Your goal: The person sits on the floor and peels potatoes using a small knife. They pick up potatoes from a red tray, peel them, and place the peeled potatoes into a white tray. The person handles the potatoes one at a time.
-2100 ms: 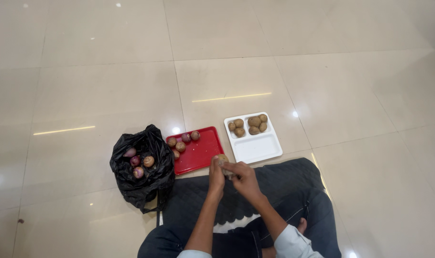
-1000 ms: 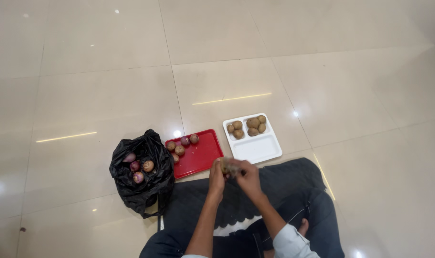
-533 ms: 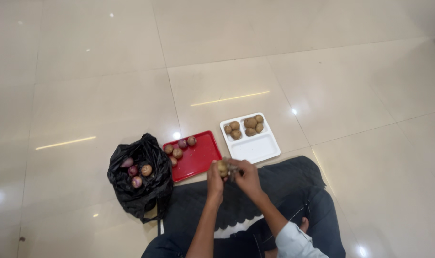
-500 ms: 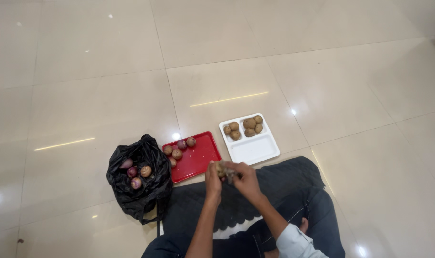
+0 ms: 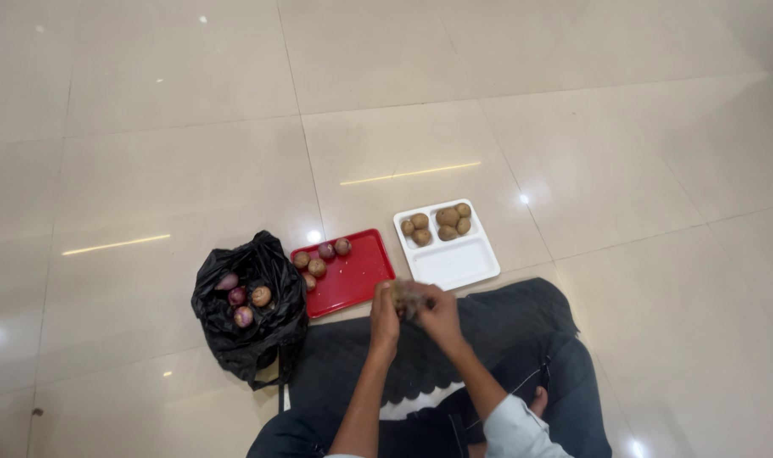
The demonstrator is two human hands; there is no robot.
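Left hand (image 5: pixel 384 309) and right hand (image 5: pixel 438 306) clasp a potato (image 5: pixel 401 293) beside the red tray (image 5: pixel 361 273).

An indoor room, likely a home: glossy beige floor tiles (image 5: pixel 149 170) with food trays set directly on them

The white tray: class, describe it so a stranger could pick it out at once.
On the glossy tiled floor, just beyond the seated person's hands, two trays lie side by side. The white tray is the right one, divided into compartments, brown potatoes filling its far sections; its red neighbour is undivided.
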